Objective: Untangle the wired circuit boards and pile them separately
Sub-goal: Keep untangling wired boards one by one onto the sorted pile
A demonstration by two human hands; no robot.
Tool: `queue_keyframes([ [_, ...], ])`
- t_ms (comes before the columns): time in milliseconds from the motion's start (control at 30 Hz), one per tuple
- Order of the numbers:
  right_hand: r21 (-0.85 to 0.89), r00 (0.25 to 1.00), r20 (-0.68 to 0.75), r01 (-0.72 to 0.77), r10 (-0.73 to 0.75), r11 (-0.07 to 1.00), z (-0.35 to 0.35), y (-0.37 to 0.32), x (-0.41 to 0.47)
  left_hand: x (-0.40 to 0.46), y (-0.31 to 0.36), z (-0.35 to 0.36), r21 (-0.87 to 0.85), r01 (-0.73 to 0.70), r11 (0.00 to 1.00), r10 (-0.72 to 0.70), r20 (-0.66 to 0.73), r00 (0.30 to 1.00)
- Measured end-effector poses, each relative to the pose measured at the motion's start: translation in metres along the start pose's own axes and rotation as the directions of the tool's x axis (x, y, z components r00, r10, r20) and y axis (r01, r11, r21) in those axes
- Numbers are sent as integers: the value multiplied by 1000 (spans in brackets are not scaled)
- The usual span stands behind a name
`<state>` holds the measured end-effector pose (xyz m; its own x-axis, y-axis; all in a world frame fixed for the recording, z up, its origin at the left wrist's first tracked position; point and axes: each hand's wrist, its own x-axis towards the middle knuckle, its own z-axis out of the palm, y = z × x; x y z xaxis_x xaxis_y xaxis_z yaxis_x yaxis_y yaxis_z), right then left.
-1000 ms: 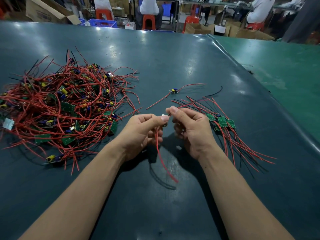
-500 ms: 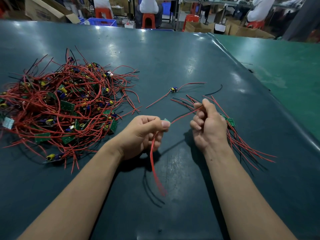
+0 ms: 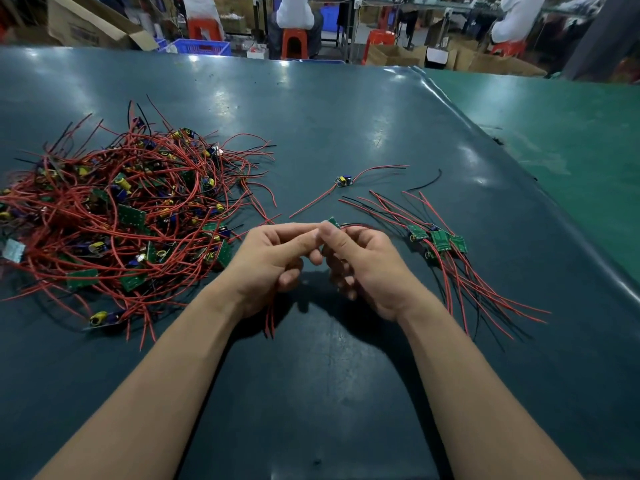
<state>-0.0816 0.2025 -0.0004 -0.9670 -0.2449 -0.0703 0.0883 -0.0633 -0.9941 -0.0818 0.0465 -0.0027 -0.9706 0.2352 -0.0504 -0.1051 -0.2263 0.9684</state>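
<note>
— Barely begun? A big tangled heap (image 3: 114,216) lies left on the table (image 3: 346,116).
— Yes; only a few boards sit in the sorted pile (image 3: 438,240), right.
— Now?
— Left hand (image 3: 273,261) and right hand (image 3: 360,268) both pinch one board (image 3: 333,222) mid-table, wires trailing.

The surface (image 3: 346,116) is covered in a dark teal sheet, smooth and semi-glossy, with pale light reflections toward the top of the frame. The tangled heap (image 3: 131,216) at left shows glossy red and black plastic-sheathed wires and matt green boards. The sorted pile (image 3: 440,240) at right looks alike. Cardboard boxes (image 3: 86,26) at upper left look matt brown.
</note>
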Motion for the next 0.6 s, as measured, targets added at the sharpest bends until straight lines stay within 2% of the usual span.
queue_keyframes([
  [133, 39, 1000, 21, -6, 5, 999, -4, -1, -1, -2, 6, -16, 68, 13, 998, -20, 101, 995],
  [167, 21, 999, -14, 29, -29, 999, -3, -1, -1, -2, 8, -21, 82, 6, 997, -14, 100, 995],
  [233, 21, 976, -186, 116, -110, 993, -2, -2, 2, -1, 9, -27, 92, -21, 996, 18, 34, 999],
  [333, 120, 833, -530, 260, -160, 958, -14, -10, 6, 5, 8, -31, 70, -125, 990, 137, -215, 967],
  [433, 211, 675, -732, 352, -91, 912, -26, -12, 7, 10, 8, -28, 78, -238, 968, 248, -404, 880],
  [500, 260, 623, -781, 374, -34, 890, -29, -10, 8, 11, 4, -25, 173, -281, 944, 329, -423, 845],
  [567, 373, 637, -768, 360, 66, 855, -30, -7, 10, 10, -3, -18, 384, -285, 878, 434, -390, 812],
  [600, 446, 665, -736, 333, 128, 831, -29, -6, 10, 8, -6, -15, 523, -277, 806, 502, -357, 788],
])
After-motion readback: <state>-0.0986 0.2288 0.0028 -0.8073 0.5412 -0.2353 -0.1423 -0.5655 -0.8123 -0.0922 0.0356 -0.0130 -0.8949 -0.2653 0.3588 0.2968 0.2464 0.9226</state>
